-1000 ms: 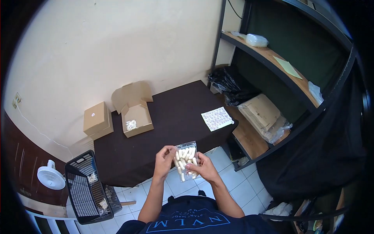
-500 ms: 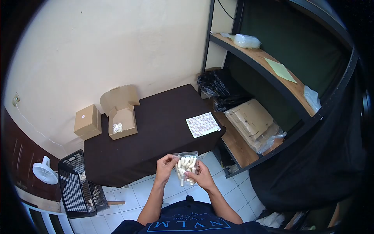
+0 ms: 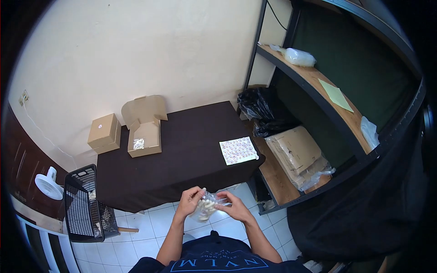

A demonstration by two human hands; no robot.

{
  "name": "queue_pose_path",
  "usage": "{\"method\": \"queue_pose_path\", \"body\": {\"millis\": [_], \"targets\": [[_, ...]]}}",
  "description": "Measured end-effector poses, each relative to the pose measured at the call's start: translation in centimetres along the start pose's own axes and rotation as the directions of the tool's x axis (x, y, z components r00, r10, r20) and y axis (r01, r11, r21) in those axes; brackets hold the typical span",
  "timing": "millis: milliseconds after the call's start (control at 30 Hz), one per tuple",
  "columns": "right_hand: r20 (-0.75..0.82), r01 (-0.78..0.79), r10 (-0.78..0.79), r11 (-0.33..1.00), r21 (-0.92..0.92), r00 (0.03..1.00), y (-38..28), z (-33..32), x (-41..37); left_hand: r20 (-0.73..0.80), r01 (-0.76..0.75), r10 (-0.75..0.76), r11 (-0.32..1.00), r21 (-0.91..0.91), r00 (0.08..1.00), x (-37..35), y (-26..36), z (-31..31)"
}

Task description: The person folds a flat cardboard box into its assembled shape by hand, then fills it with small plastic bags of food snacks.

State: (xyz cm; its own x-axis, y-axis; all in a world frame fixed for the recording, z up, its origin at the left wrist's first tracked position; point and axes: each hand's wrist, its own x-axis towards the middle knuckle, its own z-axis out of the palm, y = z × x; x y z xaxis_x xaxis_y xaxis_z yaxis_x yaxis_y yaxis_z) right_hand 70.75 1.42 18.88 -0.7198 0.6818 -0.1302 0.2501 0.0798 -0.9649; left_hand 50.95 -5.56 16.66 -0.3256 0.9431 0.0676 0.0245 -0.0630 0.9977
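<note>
A clear plastic bag (image 3: 205, 208) of several pale, finger-shaped pieces hangs between my two hands, in front of the table's near edge. My left hand (image 3: 190, 201) pinches the bag's upper left side. On the other side, my right hand (image 3: 234, 208) has its fingers closed on the upper right part. The bag looks crumpled and tilted, and its opening is hard to make out. On the table, an open cardboard box (image 3: 144, 136) holds a small clear packet (image 3: 138, 144) with pale contents.
A closed cardboard box (image 3: 104, 132) stands beside the open one on the dark-clothed table (image 3: 182, 159). A printed sticker sheet (image 3: 238, 151) lies at the right. Shelving (image 3: 314, 75) with flat cardboard (image 3: 295, 148) and black bags (image 3: 261, 109) rises right; black crates (image 3: 82, 204) stand left.
The bag was held flat and upright; now it is crumpled and tilted. My right hand has shifted from the bag's lower front to its upper right side. The camera view has shifted slightly.
</note>
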Motion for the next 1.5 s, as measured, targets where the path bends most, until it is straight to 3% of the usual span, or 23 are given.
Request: {"method": "queue_pose_path", "body": {"millis": [100,200,367,433,567,633,867,1033,1100,1167,1233,1267,1367,1500], "targets": [[-0.036,0.021,-0.022,1.0,-0.016,0.999,-0.6,0.7,1.2,0.167,-0.059,0.032,0.986,0.157,0.985,-0.3,0.5,-0.4],[-0.005,0.072,-0.072,0.997,-0.017,0.997,-0.8,2.7,2.7,0.152,-0.062,0.023,0.964,0.258,0.988,-0.1,0.2,-1.0],[-0.021,0.062,-0.065,0.991,-0.122,0.998,-0.7,6.8,4.9,0.196,-0.081,0.034,0.969,0.235,0.98,-0.2,0.3,-4.2],[-0.027,0.07,-0.074,0.992,-0.107,0.997,-1.1,8.6,5.7,0.14,-0.042,0.021,0.988,0.148,0.99,-0.2,-0.5,-5.5],[-0.068,0.104,-0.11,0.991,-0.079,0.992,-2.2,11.7,7.0,0.129,-0.005,-0.028,0.969,0.249,0.991,-0.4,-0.5,-8.8],[-0.044,0.101,-0.104,0.992,-0.077,0.994,-2.7,12.6,8.0,0.038,-0.066,0.058,0.968,0.244,0.998,-0.7,-0.1,-9.8],[0.126,0.109,-0.103,0.993,-0.043,0.987,-2.8,16.1,9.6,-0.206,-0.004,0.062,0.961,0.275,0.977,-1.1,-1.2,-15.3],[0.214,-0.015,0.019,1.0,-0.023,0.977,-4.6,18.6,10.2,-0.392,0.064,0.064,0.95,0.304,0.918,-2.2,-3.2,-20.4],[0.211,-0.052,0.038,0.997,0.058,0.977,-5.2,18.5,10.3,-0.664,-0.001,0.157,0.973,0.229,0.731,-2.5,-6.0,-23.6],[0.183,-0.027,0.001,0.99,0.142,0.983,-4.2,17.3,11.1,-0.776,0.078,-0.078,0.996,-0.037,0.625,-3.5,-5.6,-29.7],[0.099,0.01,-0.035,0.971,0.241,0.994,-4.4,18.3,12.3,-0.742,0.077,-0.063,0.997,-0.015,0.667,-3.7,-2.6,-31.1],[0.105,-0.022,0.009,0.992,0.128,0.994,-5.4,19.2,13.0,-0.717,0.076,-0.079,0.996,-0.036,0.692,-3.7,-2.3,-31.2],[0.111,0.02,-0.036,0.99,0.142,0.993,-6.4,23.6,15.5,-0.712,0.002,-0.147,0.98,-0.2,0.686,-2.2,-2.7,-29.8],[0.281,-0.058,0.0,0.979,0.198,0.96,-5.7,26.0,19.2,-0.69,-0.125,-0.227,0.899,-0.42,0.687,-0.2,-3.7,-27.1]]}}
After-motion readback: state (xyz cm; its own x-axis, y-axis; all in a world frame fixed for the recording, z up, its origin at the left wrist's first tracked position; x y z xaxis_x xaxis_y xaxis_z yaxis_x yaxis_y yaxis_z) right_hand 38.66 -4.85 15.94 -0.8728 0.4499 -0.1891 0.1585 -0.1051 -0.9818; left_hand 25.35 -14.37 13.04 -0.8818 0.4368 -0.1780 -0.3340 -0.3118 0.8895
